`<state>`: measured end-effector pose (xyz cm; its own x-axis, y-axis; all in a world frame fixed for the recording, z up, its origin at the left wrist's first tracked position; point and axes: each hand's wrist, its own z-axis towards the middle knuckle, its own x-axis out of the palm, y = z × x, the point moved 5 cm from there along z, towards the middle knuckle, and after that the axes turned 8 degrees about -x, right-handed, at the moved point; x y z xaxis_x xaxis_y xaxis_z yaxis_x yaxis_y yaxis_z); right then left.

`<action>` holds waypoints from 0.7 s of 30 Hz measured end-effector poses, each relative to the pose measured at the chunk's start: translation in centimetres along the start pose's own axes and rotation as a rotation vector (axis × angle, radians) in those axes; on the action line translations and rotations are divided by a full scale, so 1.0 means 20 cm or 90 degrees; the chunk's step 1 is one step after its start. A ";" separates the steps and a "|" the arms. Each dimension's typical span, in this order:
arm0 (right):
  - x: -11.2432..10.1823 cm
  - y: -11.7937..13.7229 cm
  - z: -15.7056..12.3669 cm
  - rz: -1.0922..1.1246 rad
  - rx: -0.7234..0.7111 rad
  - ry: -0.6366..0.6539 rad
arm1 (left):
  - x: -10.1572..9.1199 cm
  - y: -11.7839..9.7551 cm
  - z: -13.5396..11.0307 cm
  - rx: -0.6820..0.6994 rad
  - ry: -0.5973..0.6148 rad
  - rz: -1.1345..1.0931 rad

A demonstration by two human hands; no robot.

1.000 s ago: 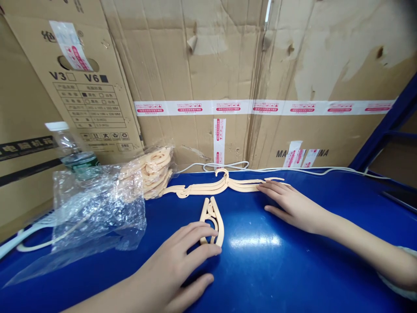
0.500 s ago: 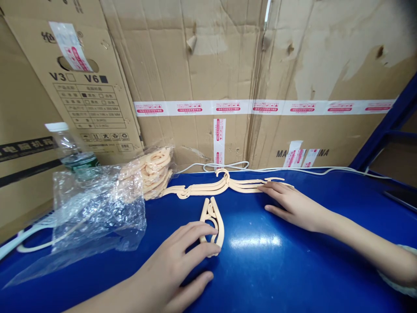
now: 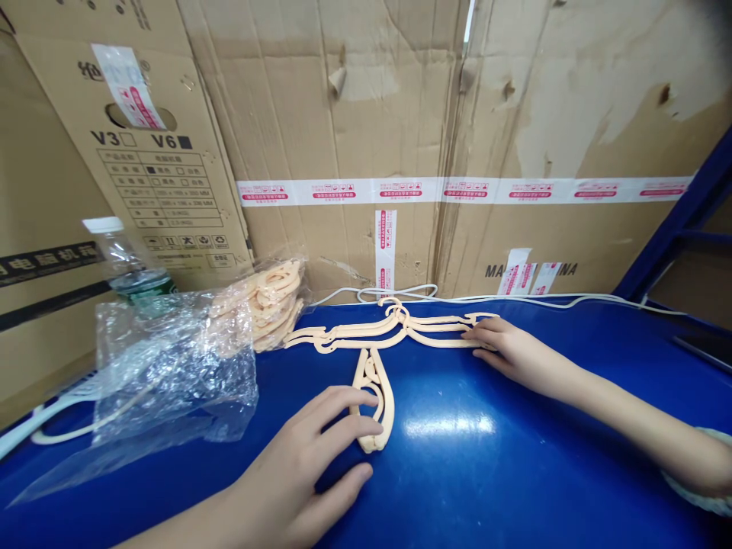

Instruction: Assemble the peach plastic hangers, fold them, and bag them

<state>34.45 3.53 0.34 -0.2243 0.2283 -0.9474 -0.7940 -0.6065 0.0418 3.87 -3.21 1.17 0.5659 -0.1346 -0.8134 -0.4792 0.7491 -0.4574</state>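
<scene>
Two or more cream plastic clothes hangers lie unfolded and partly overlapping at the back of the blue table; the front hanger [image 3: 366,344] sits slightly nearer me than the rear hanger [image 3: 366,329]. My right hand [image 3: 506,349] pinches the right end of the front hanger, fingers over it and thumb below. Closer to me is a folded cream hanger [image 3: 386,404], standing lengthwise with its narrow end away from me. The fingertips of my left hand [image 3: 309,450] rest on its left side and lower part, fingers apart and thumb off it on the tabletop.
Folded hangers in a clear bag [image 3: 268,301] are piled at left, beside a crumpled plastic bag [image 3: 177,374], a bottle [image 3: 134,267] and white hangers [image 3: 62,400]. A white cable [image 3: 549,300] runs along the cardboard wall [image 3: 343,114]. A dark flat object [image 3: 706,354] lies far right.
My right hand has closed on the front hanger's right end and shifted slightly right and nearer. That hanger has come toward me, widening its gap from the rear one. My left hand has barely moved.
</scene>
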 end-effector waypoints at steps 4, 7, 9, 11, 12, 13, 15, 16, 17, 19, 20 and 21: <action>0.00 0.00 0.01 0.032 0.003 -0.003 | -0.01 0.02 0.00 -0.027 -0.030 -0.015; -0.02 0.01 0.01 0.058 0.025 -0.013 | -0.01 0.03 0.00 -0.032 -0.044 -0.021; -0.04 0.02 0.01 0.074 0.033 -0.029 | -0.01 0.03 0.00 -0.035 -0.049 -0.027; -0.07 0.03 0.02 0.088 0.037 -0.041 | -0.01 0.03 0.00 -0.045 -0.055 -0.039; -0.09 0.04 0.02 0.093 0.040 -0.043 | -0.01 0.04 0.00 -0.052 -0.058 -0.046; -0.11 0.04 0.03 0.097 0.046 -0.042 | -0.01 0.04 0.00 -0.061 -0.060 -0.054; -0.15 0.05 0.04 0.102 0.067 -0.035 | -0.01 0.05 0.00 -0.082 -0.060 -0.072; -0.17 0.05 0.04 0.104 0.078 -0.032 | -0.01 0.06 0.00 -0.093 -0.057 -0.081; -0.19 0.05 0.05 0.104 0.087 -0.032 | -0.02 0.06 0.00 -0.105 -0.053 -0.091; -0.23 0.06 0.04 0.104 0.092 -0.040 | -0.03 0.08 0.01 -0.127 -0.047 -0.111; -0.24 0.07 0.04 0.105 0.094 -0.051 | -0.03 0.08 0.02 -0.139 -0.048 -0.122; -0.25 0.08 0.02 0.107 0.100 -0.069 | -0.04 0.09 0.02 -0.151 -0.051 -0.135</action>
<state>34.04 1.70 5.32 -0.4130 0.2195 -0.8839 -0.8166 -0.5190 0.2526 2.89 -1.50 1.09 0.7162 -0.2128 -0.6647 -0.4830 0.5363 -0.6922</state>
